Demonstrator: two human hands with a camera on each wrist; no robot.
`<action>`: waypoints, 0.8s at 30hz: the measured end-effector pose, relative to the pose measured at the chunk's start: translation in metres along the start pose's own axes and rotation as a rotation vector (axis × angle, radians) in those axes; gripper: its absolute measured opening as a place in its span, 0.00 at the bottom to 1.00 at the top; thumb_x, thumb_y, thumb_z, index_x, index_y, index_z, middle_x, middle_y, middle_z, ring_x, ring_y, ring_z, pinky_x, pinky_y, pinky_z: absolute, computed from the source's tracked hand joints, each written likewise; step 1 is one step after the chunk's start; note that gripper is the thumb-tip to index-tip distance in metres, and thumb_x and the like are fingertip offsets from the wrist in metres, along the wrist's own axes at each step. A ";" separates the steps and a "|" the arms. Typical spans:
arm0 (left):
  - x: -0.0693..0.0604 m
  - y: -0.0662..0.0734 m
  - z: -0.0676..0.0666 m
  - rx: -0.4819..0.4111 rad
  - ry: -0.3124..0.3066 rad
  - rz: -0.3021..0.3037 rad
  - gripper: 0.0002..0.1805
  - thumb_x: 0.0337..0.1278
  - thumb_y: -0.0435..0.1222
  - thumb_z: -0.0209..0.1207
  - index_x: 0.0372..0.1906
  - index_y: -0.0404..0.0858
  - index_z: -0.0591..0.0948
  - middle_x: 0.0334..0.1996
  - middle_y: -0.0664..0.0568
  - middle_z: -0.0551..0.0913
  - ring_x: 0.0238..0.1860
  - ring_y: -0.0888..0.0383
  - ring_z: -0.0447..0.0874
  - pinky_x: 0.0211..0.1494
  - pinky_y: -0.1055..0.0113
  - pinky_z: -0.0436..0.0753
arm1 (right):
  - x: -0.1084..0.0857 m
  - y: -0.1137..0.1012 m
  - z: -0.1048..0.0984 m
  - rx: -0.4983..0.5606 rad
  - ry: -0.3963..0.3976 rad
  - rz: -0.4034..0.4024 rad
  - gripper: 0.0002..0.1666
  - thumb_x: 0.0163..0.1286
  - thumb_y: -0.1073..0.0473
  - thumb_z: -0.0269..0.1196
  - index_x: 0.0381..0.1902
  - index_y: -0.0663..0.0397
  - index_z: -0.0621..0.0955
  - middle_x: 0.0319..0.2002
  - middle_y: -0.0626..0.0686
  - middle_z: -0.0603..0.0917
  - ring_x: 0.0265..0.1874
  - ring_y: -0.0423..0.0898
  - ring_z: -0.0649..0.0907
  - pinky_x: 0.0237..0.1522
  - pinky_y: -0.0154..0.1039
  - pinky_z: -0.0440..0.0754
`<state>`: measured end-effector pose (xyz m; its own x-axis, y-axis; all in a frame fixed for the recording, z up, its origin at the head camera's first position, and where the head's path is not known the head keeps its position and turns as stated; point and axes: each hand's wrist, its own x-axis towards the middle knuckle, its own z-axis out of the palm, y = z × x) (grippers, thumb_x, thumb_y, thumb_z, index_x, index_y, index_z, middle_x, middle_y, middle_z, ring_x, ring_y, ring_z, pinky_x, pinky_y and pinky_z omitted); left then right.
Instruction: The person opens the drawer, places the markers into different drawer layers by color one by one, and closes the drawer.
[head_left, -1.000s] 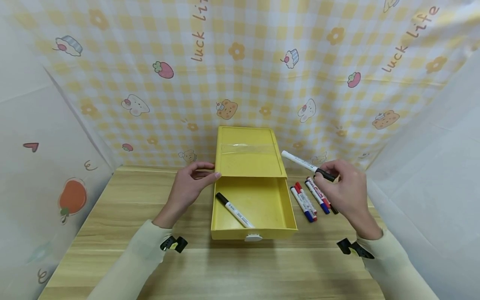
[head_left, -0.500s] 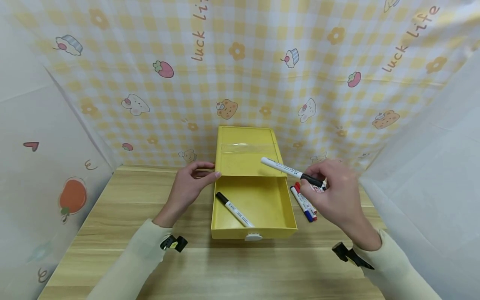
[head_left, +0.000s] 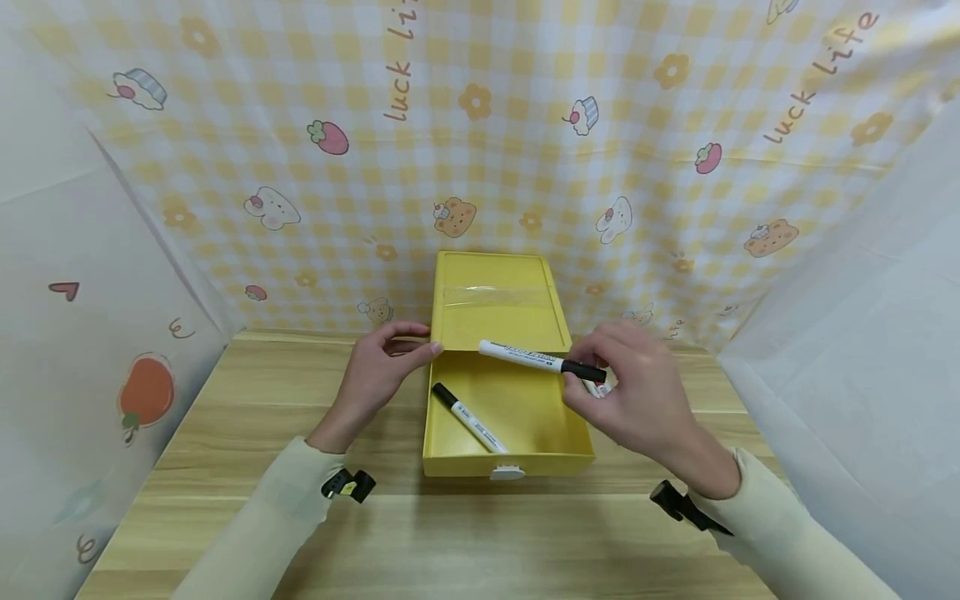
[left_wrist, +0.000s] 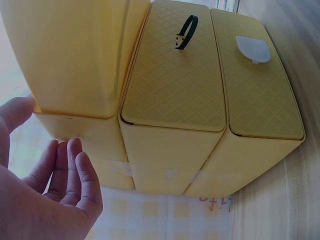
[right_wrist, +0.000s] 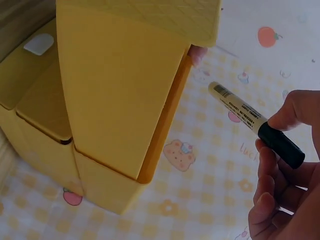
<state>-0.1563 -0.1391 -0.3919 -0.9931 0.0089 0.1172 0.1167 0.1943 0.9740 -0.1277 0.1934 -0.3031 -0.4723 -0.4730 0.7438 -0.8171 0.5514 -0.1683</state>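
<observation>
A held marker (head_left: 521, 356), white with a black cap, is pinched at the cap between the thumb and fingers of the right hand (head_left: 637, 387). It is carried above the rear part of the pulled-out top drawer (head_left: 528, 417), its white end directed to the left, near the front edge of the yellow box (head_left: 498, 321); in the right wrist view it is seen apart from the box. The left hand (head_left: 378, 367) is set at the box's left side, its fingers loosely bent and its thumb laid at the front left corner of the casing; nothing is gripped by it. A second marker (head_left: 470, 421), also white with a black cap, is seen lying slantwise in the top drawer, its cap toward the rear left. Part of another marker (head_left: 597, 389) is glimpsed behind the right hand; the rest is hidden. A white pull (head_left: 507, 472) is fixed to the top drawer's front. In the left wrist view, the middle drawer (left_wrist: 170, 80), fitted with a black loop, and the bottom drawer (left_wrist: 260, 95) are both seen closed. The box is stood on a wooden bench (head_left: 375, 542) before a checked cloth (head_left: 480, 150).
</observation>
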 end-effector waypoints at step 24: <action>0.001 -0.002 0.000 -0.001 0.001 0.006 0.25 0.68 0.46 0.77 0.61 0.36 0.86 0.60 0.44 0.87 0.60 0.47 0.88 0.63 0.49 0.86 | 0.035 -0.012 0.029 -0.174 -0.446 -0.031 0.06 0.60 0.57 0.75 0.29 0.46 0.86 0.29 0.41 0.83 0.28 0.43 0.76 0.26 0.37 0.75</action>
<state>-0.1574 -0.1396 -0.3932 -0.9924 0.0094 0.1227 0.1222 0.1932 0.9735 -0.1439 0.1500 -0.2935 -0.5755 -0.7185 0.3905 -0.7835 0.6212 -0.0117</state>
